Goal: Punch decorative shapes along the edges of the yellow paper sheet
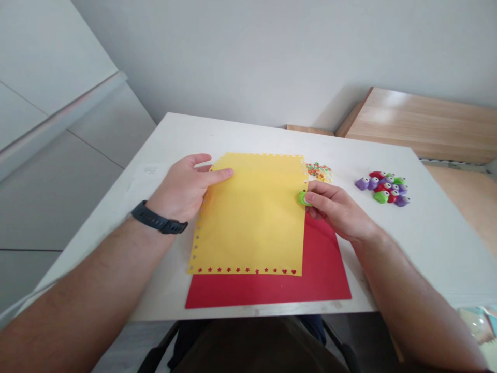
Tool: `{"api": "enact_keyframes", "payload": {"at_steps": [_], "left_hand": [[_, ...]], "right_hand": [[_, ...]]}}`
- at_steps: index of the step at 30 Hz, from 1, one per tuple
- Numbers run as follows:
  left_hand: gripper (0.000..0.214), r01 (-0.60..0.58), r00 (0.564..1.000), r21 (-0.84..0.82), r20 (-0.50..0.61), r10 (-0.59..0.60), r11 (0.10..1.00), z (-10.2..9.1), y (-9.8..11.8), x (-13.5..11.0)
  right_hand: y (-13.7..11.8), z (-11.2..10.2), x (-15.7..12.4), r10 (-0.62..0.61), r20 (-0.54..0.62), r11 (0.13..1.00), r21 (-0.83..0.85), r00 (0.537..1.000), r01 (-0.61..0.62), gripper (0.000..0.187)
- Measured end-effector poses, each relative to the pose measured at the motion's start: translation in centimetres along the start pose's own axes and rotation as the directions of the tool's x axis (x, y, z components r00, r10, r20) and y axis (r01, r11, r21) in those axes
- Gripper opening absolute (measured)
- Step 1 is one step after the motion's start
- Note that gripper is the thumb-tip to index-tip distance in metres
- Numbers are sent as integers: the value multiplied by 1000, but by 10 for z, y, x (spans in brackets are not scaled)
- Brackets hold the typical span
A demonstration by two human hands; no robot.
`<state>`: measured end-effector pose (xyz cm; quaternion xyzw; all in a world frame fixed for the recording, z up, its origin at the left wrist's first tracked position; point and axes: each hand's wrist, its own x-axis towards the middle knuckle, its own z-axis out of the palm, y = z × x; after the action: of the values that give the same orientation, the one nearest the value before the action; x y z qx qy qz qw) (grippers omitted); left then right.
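A yellow sheet of paper [252,217] is held above the table, with small punched shapes, stars and hearts among them, along its edges. My left hand [186,184] grips its left edge, thumb on top and fingers partly hidden beneath. At the right edge, my right hand [330,207] pinches a green craft punch [304,198], which sits over the paper's border. Below the holes on the right side, the lower part of that edge is unpunched. Under the yellow paper lies a red sheet [324,269], partly covered by it.
Several purple, red and green craft punches [384,187] stand grouped on the white table [388,248] at the right. A small pile of coloured paper cutouts [319,171] lies behind my right hand. Wooden boards [423,116] stand beyond the table.
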<state>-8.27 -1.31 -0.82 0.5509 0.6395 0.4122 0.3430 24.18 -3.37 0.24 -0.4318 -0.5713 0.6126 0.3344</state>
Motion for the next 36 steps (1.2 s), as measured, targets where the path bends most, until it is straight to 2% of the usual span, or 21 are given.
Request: {"api": "enact_keyframes", "payload": {"at_steps": [1,3,5,8,10,12,16,21,26,36], "left_hand": [[59,103,994,-177,39,-97,979,-2,1,1],[66,253,967,-388,127,-221,886,-4,4,1],[68,291,956,-425,151,-250,857,-4,6,0],[65,240,968,-434,170,-183,869,-1,11,-4],[58,194,969,-457,229,-96,868,1,14,-6],[51,188,964,-484,256,-67,855,3,17,-8],[50,190,979,-523,166,-118,831,2,18,-7],[56,95,995,-638,70,-66,764,2,14,-3],[49,45,999,-655,50,-16,755,4,12,-3],[43,19,1000,-650,20,-7,760,4,13,-3]], "right_hand": [[0,-1,0,-2,1,1000,3,1000,2,26],[2,-2,1,-3,4,1000,14,1000,3,25],[3,-2,1,4,5,1000,25,1000,-4,25],[5,0,2,32,5,999,37,999,-32,26],[5,3,2,54,10,997,53,999,-54,26],[4,6,3,73,22,994,80,997,-74,28],[3,8,3,87,37,986,140,996,-91,34],[4,5,3,142,0,978,153,990,-140,37],[3,6,2,169,20,973,158,985,-170,36],[2,8,1,152,38,982,108,988,-155,34]]}}
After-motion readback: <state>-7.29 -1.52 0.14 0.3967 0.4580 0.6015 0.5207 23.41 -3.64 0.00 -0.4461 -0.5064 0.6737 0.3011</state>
